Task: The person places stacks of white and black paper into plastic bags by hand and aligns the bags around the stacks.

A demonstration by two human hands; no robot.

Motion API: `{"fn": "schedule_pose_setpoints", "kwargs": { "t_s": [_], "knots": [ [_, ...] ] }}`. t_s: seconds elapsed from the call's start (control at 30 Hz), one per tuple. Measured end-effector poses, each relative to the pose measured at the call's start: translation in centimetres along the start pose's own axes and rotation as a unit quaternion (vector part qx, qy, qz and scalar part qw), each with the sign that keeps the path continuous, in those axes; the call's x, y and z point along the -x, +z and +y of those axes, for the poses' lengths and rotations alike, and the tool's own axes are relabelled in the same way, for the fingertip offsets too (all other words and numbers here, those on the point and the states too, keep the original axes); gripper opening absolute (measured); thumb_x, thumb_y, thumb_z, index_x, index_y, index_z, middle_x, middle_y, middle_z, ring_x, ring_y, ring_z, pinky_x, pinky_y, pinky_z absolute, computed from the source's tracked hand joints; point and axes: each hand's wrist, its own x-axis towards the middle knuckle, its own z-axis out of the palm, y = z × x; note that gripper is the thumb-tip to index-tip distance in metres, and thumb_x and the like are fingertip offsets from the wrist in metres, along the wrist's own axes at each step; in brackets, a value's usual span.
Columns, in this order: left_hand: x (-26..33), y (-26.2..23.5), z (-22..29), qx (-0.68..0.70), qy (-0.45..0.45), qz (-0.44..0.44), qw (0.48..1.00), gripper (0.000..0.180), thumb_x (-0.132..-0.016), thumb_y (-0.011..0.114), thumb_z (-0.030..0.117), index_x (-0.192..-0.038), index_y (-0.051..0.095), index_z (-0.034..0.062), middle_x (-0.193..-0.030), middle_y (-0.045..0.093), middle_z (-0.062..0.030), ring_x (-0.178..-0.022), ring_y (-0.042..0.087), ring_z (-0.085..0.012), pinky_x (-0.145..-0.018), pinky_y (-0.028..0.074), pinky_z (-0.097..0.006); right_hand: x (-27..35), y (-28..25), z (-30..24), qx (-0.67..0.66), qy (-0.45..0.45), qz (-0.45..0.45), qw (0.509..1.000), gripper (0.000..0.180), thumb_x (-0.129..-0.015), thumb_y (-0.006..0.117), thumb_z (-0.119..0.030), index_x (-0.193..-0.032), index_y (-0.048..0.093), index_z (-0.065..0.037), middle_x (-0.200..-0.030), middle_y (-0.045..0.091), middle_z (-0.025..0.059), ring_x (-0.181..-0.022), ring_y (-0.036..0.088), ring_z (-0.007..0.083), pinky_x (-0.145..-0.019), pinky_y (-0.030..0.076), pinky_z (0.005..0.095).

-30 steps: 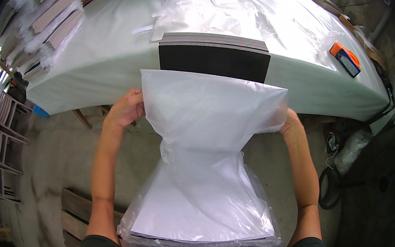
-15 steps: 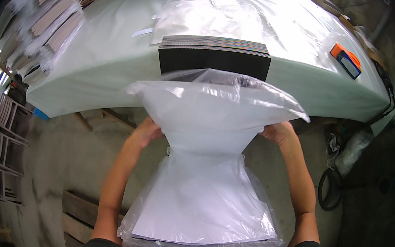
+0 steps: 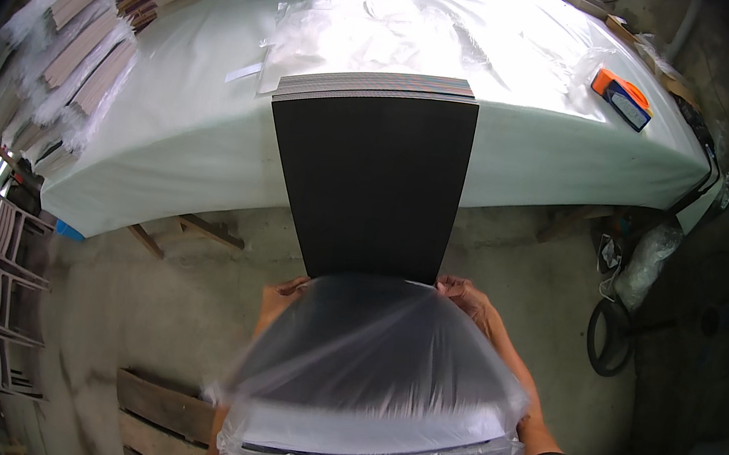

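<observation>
A thick stack of boards with a black top face (image 3: 371,174) slopes from the table edge down toward my body. Clear plastic film, like a bag (image 3: 386,348), covers its near end. Under the film by my waist lies something white and flat (image 3: 375,436), with crumpled plastic along its near edge. My left hand (image 3: 286,291) is closed at the left side of the film's far edge, its fingers partly hidden. My right hand (image 3: 467,300) pinches the film at the right side, close to the stack's edge. What supports the near end is hidden.
A table with a pale green cover (image 3: 155,156) stands ahead, with clear plastic sheets (image 3: 361,36) and an orange-and-blue tool (image 3: 622,99) on it. Plastic-wrapped stacks (image 3: 78,38) rise at left, near stacked chairs (image 3: 8,275). A wooden pallet (image 3: 164,412) lies at lower left.
Both hands have come toward my body with the plastic film. The white layer that hid most of the boards is drawn back near my waist, and the black face now shows.
</observation>
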Motion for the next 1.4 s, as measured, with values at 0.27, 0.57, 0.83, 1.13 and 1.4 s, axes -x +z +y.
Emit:
{"fn": "schedule_pose_setpoints", "kwargs": {
  "t_s": [0.27,0.57,0.83,1.13,1.4],
  "knots": [
    [-0.2,-5.7,-7.9,-0.127,0.026,0.264,0.956,0.031,-0.079,0.058,0.004,-0.11,0.061,-0.0009,-0.087,0.066,-0.0118,-0.076,0.06,-0.0131,-0.066,0.046,-0.024,-0.5,-1.1,-8.5,0.41,-0.11,0.205,0.882,0.037,-0.072,0.072,-0.029,-0.088,0.064,0.003,-0.075,0.064,0.0111,-0.065,0.057,0.017,-0.058,0.045,0.0293],
    [-2.3,2.4,34.0,-0.057,0.503,0.12,0.854,0.042,-0.085,0.052,0.004,-0.127,0.046,-0.0015,-0.122,0.052,-0.0059,-0.09,0.049,-0.0083,-0.085,0.037,-0.021,-6.3,14.2,-37.6,0.516,-0.509,0.329,0.605,0.051,-0.074,0.069,-0.038,-0.104,0.057,0.001,-0.082,0.063,0.0123,-0.085,0.06,0.0235,-0.074,0.047,0.0334],
    [-9.2,12.5,40.3,-0.129,0.403,-0.097,0.901,0.075,-0.078,0.068,0.027,-0.133,0.03,-0.0063,-0.136,0.033,-0.0243,-0.129,0.03,-0.033,-0.105,0.025,-0.037,-9.1,20.9,-40.3,0.394,-0.482,0.263,0.736,0.062,-0.067,0.076,-0.02,-0.109,0.046,0.015,-0.084,0.063,0.0223,-0.076,0.064,0.0275,-0.07,0.051,0.032],
    [-11.1,15.5,41.1,-0.107,0.431,-0.11,0.889,0.063,-0.087,0.056,0.04,-0.123,0.044,-0.0099,-0.112,0.059,-0.0204,-0.094,0.055,-0.0124,-0.081,0.043,-0.025,-3.2,24.8,-37.2,0.254,-0.472,0.038,0.843,0.055,-0.071,0.068,-0.005,-0.113,0.04,0.016,-0.1,0.052,0.0249,-0.088,0.059,0.0241,-0.08,0.05,0.0281],
    [-11.1,10.4,41.4,-0.087,0.447,-0.041,0.889,0.039,-0.088,0.054,0.015,-0.125,0.05,0.0057,-0.089,0.066,-0.0058,-0.068,0.047,-0.006,-0.064,0.039,-0.021,1.4,23.8,-33.3,0.127,-0.468,-0.047,0.874,0.054,-0.08,0.063,-0.008,-0.116,0.032,0.018,-0.091,0.056,0.0212,-0.087,0.061,0.0254,-0.085,0.052,0.0355]
  ]
}}
